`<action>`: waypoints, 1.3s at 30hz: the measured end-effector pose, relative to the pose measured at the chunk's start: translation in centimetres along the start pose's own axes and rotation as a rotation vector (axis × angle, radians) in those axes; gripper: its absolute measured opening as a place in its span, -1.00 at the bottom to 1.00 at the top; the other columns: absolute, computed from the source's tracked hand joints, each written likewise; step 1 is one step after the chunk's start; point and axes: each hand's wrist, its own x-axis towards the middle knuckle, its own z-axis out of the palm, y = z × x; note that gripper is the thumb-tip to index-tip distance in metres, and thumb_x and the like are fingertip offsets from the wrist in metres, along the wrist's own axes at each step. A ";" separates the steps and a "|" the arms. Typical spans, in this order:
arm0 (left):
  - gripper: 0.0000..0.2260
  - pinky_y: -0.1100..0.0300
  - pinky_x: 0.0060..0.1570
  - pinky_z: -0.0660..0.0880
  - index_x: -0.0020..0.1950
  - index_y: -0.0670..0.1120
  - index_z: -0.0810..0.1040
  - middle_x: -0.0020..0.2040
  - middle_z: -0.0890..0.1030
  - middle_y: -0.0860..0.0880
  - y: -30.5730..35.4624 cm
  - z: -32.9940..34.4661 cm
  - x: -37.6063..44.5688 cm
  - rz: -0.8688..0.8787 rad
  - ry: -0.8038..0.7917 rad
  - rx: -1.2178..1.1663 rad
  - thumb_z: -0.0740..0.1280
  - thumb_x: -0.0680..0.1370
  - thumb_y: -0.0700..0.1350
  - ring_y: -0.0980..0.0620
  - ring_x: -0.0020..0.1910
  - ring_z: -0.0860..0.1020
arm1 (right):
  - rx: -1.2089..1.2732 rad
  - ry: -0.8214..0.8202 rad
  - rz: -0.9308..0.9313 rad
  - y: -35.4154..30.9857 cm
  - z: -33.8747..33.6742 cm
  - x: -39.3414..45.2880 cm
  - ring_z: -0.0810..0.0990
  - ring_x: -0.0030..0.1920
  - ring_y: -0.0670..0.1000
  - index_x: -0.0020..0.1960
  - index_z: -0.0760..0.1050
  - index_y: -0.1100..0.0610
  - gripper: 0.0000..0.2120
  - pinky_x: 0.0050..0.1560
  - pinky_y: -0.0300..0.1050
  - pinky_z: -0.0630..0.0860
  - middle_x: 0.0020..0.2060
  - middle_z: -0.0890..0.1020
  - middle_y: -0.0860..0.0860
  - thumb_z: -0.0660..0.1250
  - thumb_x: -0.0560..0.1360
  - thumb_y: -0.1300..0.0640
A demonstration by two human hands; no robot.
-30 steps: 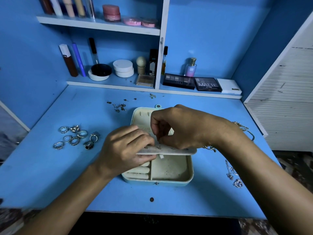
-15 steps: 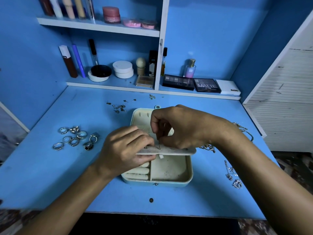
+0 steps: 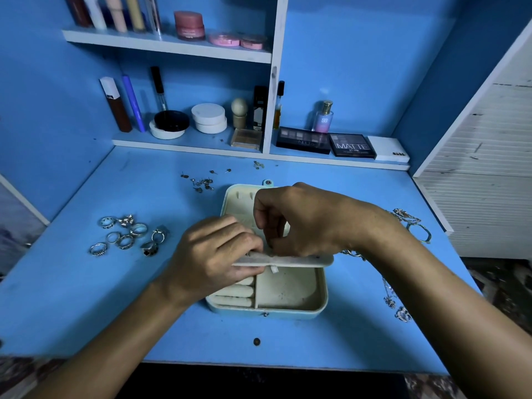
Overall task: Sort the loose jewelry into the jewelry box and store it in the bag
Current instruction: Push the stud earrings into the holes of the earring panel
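Almost nothing has shifted over the last second: both hands stay bunched over the jewelry box (image 3: 290, 295), with only the right fingertips working slightly.

The jewelry box lies open in the middle of the table (image 3: 86, 298), its lid folded back away from the person. Across the box's middle a pale padded flap (image 3: 299, 260) stands lifted. The left hand (image 3: 211, 260) is curled closed on the flap's left end, thumb under it and fingers over the top. The right hand (image 3: 311, 223), just behind the flap, has thumb and forefinger pinched together at its upper edge; what sits between them is too small to make out. Below the flap, the box's near half shows ring rolls (image 3: 234, 292) on the left and a bare compartment (image 3: 288, 289) on the right.

To the left of the box, well apart from it, a cluster of rings (image 3: 129, 236) lies on the table. Behind the box, small stud earrings (image 3: 203, 181) are scattered. To its right, chains and bracelets (image 3: 414, 226) trail along the table edge. Behind all of this a shelf (image 3: 187, 145) holds cosmetics.
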 end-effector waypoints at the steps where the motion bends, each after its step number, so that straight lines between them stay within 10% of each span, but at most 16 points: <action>1: -0.74 0.07 -0.37 0.52 -0.34 -0.18 0.59 -0.34 0.59 -0.04 0.0 0.0 -0.1 -0.002 0.000 0.000 0.52 0.48 -0.09 -0.07 -0.39 0.54 | -0.007 0.001 0.002 0.0 0.0 0.0 0.58 -0.17 -0.11 -0.10 0.38 -0.11 -0.71 -0.08 -0.13 0.58 -0.23 0.63 -0.12 0.45 0.43 0.19; 14: -0.77 0.06 -0.42 0.41 -0.31 -0.15 0.59 -0.34 0.58 -0.02 -0.1 -0.1 0.3 -0.030 -0.013 0.010 0.53 0.45 -0.08 -0.06 -0.38 0.52 | 0.049 0.027 -0.008 0.6 0.0 -0.1 0.61 -0.15 -0.08 -0.09 0.39 -0.12 -0.71 -0.04 -0.03 0.60 -0.21 0.65 -0.12 0.45 0.42 0.17; 24: -0.75 0.09 -0.23 0.39 -0.12 -0.02 0.40 -0.31 0.57 0.05 -1.3 -0.3 1.5 -0.181 -0.033 -0.101 0.45 0.47 0.02 0.07 -0.28 0.49 | 0.752 0.292 -0.013 4.6 -0.5 -1.2 0.70 0.03 0.12 0.05 0.50 0.16 -0.96 0.13 0.15 0.62 -0.05 0.69 0.09 0.29 0.62 0.24; 39: -0.64 0.07 0.01 0.47 -0.07 -0.07 0.50 0.00 0.53 0.01 -4.9 1.6 5.0 -0.558 -0.114 -0.386 0.59 0.34 0.04 0.00 0.00 0.54 | 1.162 0.739 0.074 9.4 2.5 2.0 0.64 0.17 -0.01 0.11 0.55 0.09 -0.54 0.13 -0.05 0.47 0.06 0.72 0.01 0.08 0.54 -0.21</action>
